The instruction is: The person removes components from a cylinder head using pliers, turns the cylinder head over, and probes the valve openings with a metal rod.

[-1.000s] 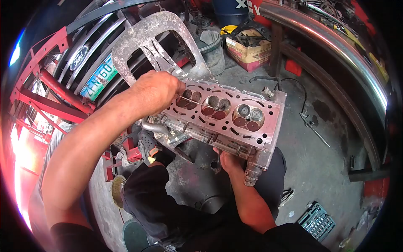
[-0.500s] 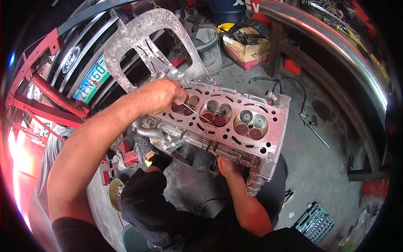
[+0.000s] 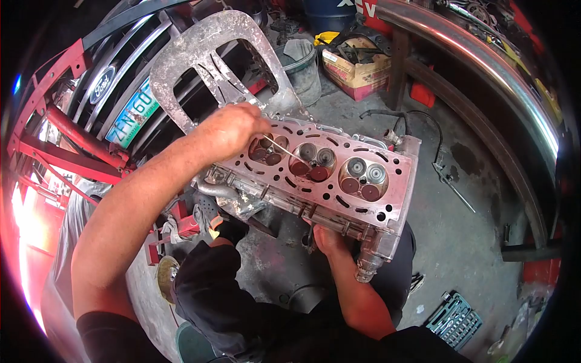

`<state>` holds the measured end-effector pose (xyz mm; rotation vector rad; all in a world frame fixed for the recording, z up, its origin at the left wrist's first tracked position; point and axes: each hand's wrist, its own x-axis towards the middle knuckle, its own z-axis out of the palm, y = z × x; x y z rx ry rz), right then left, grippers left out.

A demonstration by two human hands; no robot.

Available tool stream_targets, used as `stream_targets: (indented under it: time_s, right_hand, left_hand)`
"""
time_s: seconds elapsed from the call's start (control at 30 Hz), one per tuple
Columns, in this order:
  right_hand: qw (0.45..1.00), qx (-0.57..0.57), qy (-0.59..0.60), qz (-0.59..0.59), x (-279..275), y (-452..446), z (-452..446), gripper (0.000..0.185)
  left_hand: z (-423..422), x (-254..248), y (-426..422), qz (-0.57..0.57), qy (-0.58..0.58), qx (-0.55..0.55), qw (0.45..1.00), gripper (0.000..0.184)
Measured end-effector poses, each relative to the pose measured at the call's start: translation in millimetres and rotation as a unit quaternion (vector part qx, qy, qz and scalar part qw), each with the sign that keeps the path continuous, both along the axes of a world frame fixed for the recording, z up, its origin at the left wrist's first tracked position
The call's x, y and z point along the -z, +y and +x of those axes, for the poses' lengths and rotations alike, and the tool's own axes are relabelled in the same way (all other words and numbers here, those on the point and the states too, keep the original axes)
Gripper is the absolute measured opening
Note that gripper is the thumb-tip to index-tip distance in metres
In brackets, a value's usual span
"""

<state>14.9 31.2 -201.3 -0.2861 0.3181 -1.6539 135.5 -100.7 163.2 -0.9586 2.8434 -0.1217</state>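
Observation:
A metal engine cylinder head (image 3: 396, 189) lies tilted with its flat face up, showing round chambers with valves. My left hand (image 3: 233, 130) is closed over its left end, pinching a thin metal rod (image 3: 287, 149). The rod slants down to the right, and its tip is at the middle visible chamber; I cannot tell whether it touches. At the lower edge of the cylinder head, my right hand (image 3: 330, 239) grips from beneath, with most of its fingers hidden. A worn, paint-spattered chair (image 3: 175, 63) stands behind and under the left end.
Car grilles with a licence plate (image 3: 132, 115) lean at the left beside a red metal frame (image 3: 69, 158). A bucket (image 3: 302, 78) and a cardboard box (image 3: 357, 75) stand behind. A socket set (image 3: 455, 320) lies on the floor, lower right. A curved bumper (image 3: 484, 66) is at the right.
The rod's tip has moved up and to the right within the middle chamber. My left hand has turned and lifted slightly. My right hand stays under the cylinder head.

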Motion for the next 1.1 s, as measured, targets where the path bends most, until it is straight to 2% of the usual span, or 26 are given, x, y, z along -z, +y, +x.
stream_targets:
  time_s: [0.07, 0.13, 0.23, 0.33, 0.43, 0.57, 0.6, 0.67, 0.77, 0.83, 0.87, 0.9, 0.97, 1.07, 1.1]
  right_hand:
    - [1.0, 0.001, 0.002, -0.014, 7, -4, -2, 0.046]
    - [0.995, 0.011, 0.094, -0.009, 8, -5, -4, 0.047]
    - [0.999, -0.022, 0.034, -0.017, -8, -2, -6, 0.047]
    - [1.0, 0.001, 0.012, 0.009, 2, -5, 0, 0.048]
    - [0.997, 0.004, 0.076, 0.028, 15, -8, 1, 0.049]
    - [0.999, -0.03, 0.038, -0.021, -10, -2, -8, 0.05]
    - [0.979, 0.013, 0.202, -0.001, -9, -1, -10, 0.051]
    - [0.931, 0.055, 0.36, 0.02, -7, -1, -10, 0.052]
    - [0.954, 0.061, 0.294, -0.007, -12, -2, -10, 0.054]
    - [0.994, 0.034, 0.098, -0.028, -11, -3, -8, 0.053]
    - [0.994, 0.032, 0.099, -0.028, -10, -2, -9, 0.053]
    - [0.976, 0.067, 0.209, 0.009, -10, 1, -11, 0.052]
    - [0.942, 0.097, 0.317, 0.046, -13, 5, -16, 0.051]
    - [0.823, 0.162, 0.542, 0.052, -35, 9, -27, 0.05]
    - [0.823, 0.161, 0.543, 0.048, -32, 8, -27, 0.05]
  left_hand:
    - [7, -4, -1, -0.007, 0.001, -0.013, 1.0, 0.024]
    - [13, -6, 3, 0.0, 0.008, -0.012, 1.0, 0.025]
    - [15, -6, 14, 0.034, 0.016, -0.029, 0.999, 0.025]
    - [17, 6, 17, 0.059, 0.027, -0.007, 0.998, 0.025]
    - [15, 12, 20, 0.046, 0.008, -0.028, 0.999, 0.022]
    - [6, 7, 16, 0.04, 0.008, -0.035, 0.999, 0.02]
    - [4, 6, 15, 0.026, -0.002, -0.031, 0.999, 0.017]
    - [1, 3, 13, 0.013, -0.012, -0.028, 0.999, 0.015]
    - [-4, -1, 12, 0.009, -0.034, -0.036, 0.999, 0.012]
    - [-7, -6, 16, 0.014, -0.045, -0.038, 0.998, 0.009]
    - [-7, -7, 19, 0.015, -0.045, -0.039, 0.998, 0.009]
    - [-12, -12, 25, -0.016, -0.065, -0.041, 0.997, 0.01]
    - [-24, -23, 38, -0.046, -0.085, -0.045, 0.994, 0.011]
    - [-41, -33, 59, -0.171, -0.105, 0.02, 0.979, 0.017]
    - [-40, -34, 62, -0.174, -0.104, 0.018, 0.979, 0.017]
